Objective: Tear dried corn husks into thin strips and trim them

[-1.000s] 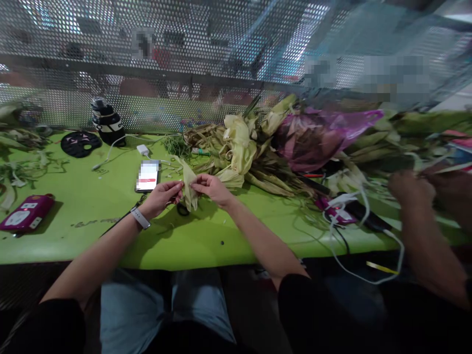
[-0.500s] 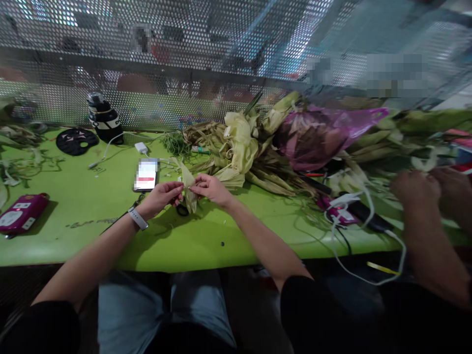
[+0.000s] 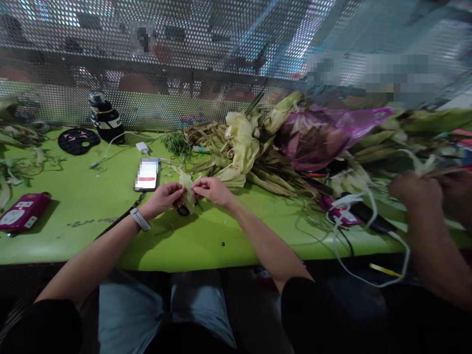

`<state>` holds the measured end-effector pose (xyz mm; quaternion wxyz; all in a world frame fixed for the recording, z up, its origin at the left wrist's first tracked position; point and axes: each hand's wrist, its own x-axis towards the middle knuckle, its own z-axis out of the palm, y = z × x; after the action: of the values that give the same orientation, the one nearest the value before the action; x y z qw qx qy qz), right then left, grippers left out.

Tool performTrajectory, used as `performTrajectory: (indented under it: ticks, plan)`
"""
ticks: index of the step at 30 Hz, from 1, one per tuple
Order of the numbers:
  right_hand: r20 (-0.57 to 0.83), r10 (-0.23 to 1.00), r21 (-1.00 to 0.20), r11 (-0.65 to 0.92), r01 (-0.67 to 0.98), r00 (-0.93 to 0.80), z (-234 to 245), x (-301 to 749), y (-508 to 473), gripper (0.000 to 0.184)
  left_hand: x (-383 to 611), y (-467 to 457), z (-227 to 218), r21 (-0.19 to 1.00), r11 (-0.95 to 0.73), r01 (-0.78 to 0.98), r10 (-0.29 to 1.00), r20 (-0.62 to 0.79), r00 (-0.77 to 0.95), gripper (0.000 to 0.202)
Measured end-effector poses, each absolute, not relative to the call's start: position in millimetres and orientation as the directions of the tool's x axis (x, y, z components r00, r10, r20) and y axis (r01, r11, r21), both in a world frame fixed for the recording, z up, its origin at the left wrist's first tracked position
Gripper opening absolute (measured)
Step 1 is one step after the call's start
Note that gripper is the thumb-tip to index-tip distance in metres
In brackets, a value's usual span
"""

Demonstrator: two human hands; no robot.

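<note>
My left hand [image 3: 164, 195] and my right hand [image 3: 213, 189] meet over the green table [image 3: 92, 231], both pinched on one pale corn husk leaf [image 3: 189, 189] held between them. The leaf is bunched up between the fingertips. A grey watch sits on my left wrist. Just under the hands lies a small dark ring-shaped object [image 3: 183, 211]. Behind the hands is a heap of corn husks [image 3: 239, 147].
A phone [image 3: 147, 174] with a lit screen and a white charger cable lies left of my hands. A black bottle [image 3: 105, 118], a dark disc [image 3: 78, 139] and a pink device [image 3: 21, 212] are further left. A pink plastic bag [image 3: 320, 135] and cables lie right, where another person's hands [image 3: 424, 191] work. A perforated metal screen stands behind.
The husk leaf stood longer and upright between my fingers; now it is bunched lower and shorter. My hands stayed in place. The other person's hands shifted slightly.
</note>
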<state>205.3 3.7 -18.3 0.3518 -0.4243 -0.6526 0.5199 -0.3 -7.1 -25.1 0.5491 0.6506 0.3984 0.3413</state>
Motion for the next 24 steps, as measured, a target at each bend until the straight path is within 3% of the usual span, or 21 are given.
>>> performTrajectory:
  ticks: [8, 17, 24]
  plan:
    - [0.009, 0.924, -0.961, 0.114, 0.253, -0.382, -20, 204, 2, 0.015, -2, -8, -24, 0.952, -0.190, 0.238, 0.867, 0.049, 0.496, 0.023]
    - [0.044, 0.896, -0.907, 0.221, 0.359, -0.441, -21, 202, -1, 0.013, -2, -8, -26, 0.954, -0.217, 0.205, 0.825, 0.068, 0.561, 0.024]
    - [0.045, 0.898, -0.907, 0.220, 0.359, -0.438, -21, 197, -7, 0.010, -3, -9, -28, 0.949, -0.231, 0.214, 0.802, 0.061, 0.594, 0.024]
